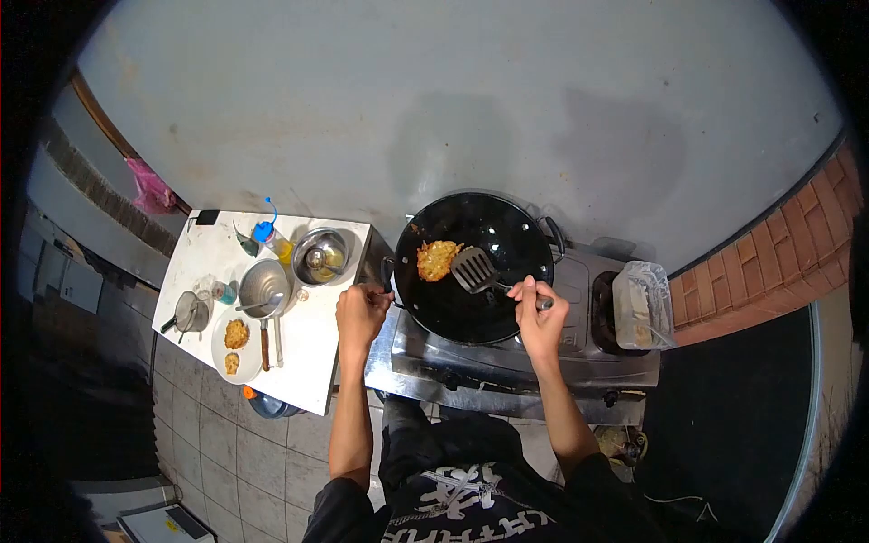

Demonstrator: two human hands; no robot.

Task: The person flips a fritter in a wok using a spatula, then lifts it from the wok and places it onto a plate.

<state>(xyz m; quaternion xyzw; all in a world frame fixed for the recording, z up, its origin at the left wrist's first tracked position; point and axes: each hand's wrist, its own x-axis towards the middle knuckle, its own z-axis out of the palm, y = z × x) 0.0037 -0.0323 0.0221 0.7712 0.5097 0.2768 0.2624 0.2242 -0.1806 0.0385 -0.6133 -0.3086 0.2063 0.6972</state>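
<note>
A large black wok [475, 317] sits on the gas stove, with a golden-brown fritter [437, 260] in its left part. My right hand [541, 317] is closed round the handle of a slotted spatula [475, 270], whose head lies in the wok just right of the fritter. At the wok's left side, my left hand [364, 315] is closed at the side handle [387, 274]. On the white table to the left, a white plate [237, 366] carries one round fritter and a smaller piece.
On the white table [303, 376] stand a metal bowl [320, 256], a metal pan [264, 288], a blue-capped oil bottle [273, 241] and a strainer [190, 312]. A plastic-covered container [643, 308] is at the stove's right. Behind rises a grey wall; a brick ledge [769, 281] is at right.
</note>
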